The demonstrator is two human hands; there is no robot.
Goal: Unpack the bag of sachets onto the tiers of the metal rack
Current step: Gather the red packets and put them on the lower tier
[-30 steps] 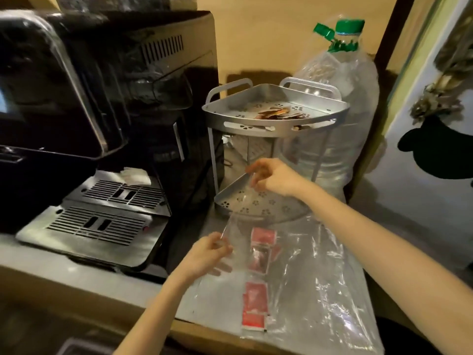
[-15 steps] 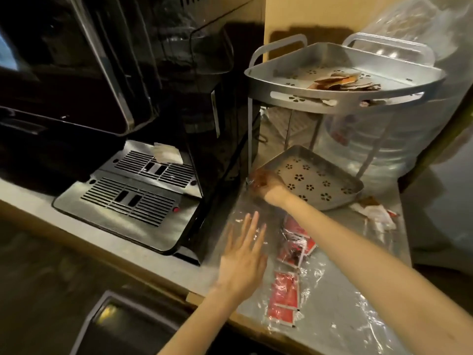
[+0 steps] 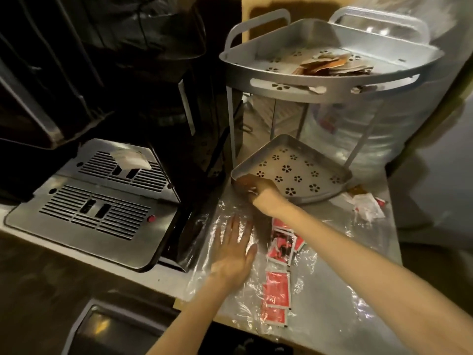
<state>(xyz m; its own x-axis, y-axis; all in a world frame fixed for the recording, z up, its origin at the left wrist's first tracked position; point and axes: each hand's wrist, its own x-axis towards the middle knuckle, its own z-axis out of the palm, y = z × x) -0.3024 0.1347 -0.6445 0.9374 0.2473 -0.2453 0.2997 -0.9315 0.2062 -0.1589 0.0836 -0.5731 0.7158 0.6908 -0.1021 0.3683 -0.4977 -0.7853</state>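
Dim warm light; pale countertop (image 3: pixel 378 272); black coffee machine (image 3: pixel 102 85) at left.

Clear plastic bag (image 3: pixel 320 272) flat on counter, red sachets (image 3: pixel 277 290) inside, 2-tier metal rack (image 3: pixel 330 80) behind, btm tier bare

Left hand (image 3: pixel 234 248) lies flat, palm down, fingers spread. Right hand (image 3: pixel 252 188) reaches ahead of it, fingers curled, arm extended.

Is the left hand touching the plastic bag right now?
Touching. The head view shows the left hand pressed flat, fingers spread, on the clear plastic bag beside the red sachets.
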